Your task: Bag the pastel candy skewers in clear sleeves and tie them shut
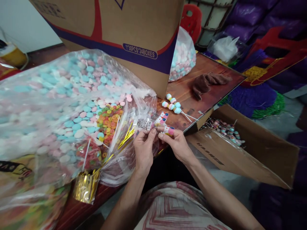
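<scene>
At the near table edge, my left hand and my right hand meet with thumbs and fingers pinched. Between them is a small clear plastic bag printed with colourful figures, and a barcode shows on its left part. Both hands grip it; whether it is one bag or several overlapping ones I cannot tell. Just beyond the fingers lie candy skewers with pastel blue, pink and white pieces on white sticks. Left of my left hand are gold twist ties and white sticks.
A large clear bag of pastel candies covers the left, with orange and yellow ring candies at its opening. A big carton stands behind. A brown cloth lies at right. An open cardboard box holds wrapped skewers below.
</scene>
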Motion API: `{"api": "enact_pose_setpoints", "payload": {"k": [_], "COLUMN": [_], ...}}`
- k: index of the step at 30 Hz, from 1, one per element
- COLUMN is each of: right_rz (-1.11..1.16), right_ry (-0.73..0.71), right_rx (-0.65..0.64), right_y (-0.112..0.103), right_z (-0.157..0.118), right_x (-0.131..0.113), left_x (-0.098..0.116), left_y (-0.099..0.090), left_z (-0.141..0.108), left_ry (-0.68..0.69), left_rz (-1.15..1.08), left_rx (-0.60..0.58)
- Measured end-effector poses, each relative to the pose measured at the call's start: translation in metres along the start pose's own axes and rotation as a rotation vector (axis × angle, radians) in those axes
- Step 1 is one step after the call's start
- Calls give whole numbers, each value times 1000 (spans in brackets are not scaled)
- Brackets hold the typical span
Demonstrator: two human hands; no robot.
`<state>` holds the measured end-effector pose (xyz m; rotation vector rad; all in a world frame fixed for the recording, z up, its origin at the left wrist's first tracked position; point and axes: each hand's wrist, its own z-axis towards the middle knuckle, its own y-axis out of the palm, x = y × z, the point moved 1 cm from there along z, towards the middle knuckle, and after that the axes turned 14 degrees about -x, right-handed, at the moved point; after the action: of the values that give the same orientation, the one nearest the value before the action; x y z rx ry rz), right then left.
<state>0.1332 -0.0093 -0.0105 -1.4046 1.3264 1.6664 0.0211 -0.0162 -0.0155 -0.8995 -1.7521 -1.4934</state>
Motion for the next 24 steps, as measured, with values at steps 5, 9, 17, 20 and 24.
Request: {"api": "enact_pose_setpoints", "payload": {"k": [5,9,17,20,24], "right_rz": [-61,-54,9,3,39], "right_ry": [-13,-25,-43,-44,-23], "right_rx": [15,-7,-120,-136,-115], "right_y": [-1,0,4,6,8], "right_z": [1,1,-1,-2,-4], "right_x": [3,2,-8,-10,-8], "left_x": [-1,-3,-2,4,14], "left_y": [-7,-13,-8,-3,-1], "left_z": [0,1,-3,-6,-7], "left_ry": [28,39,0,2,-19], "left_rz": [77,141,93,38,-87], "left_rx": [5,-1,-92,-93,-46]}}
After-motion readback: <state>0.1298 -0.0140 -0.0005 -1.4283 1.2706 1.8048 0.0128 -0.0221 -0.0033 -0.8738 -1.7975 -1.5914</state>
